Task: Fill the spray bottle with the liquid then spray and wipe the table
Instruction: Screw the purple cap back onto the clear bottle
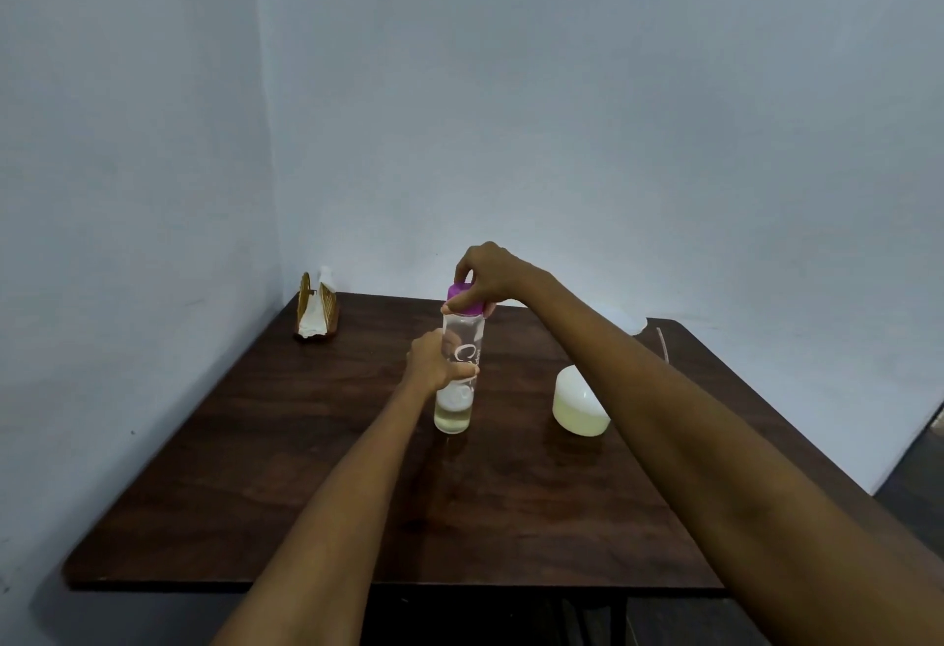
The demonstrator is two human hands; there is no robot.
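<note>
A plain room corner, likely a home: bare pale walls (pixel 562 109), a dark wooden desk (pixel 306 492), a napkin holder (pixel 316 311) far left of the hands (pixel 434 364).

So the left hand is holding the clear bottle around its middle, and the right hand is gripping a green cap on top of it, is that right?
Not quite: the cap is purple, not green. The head view shows the left hand holding the clear bottle around its middle while the right hand grips that purple cap on top.
</note>
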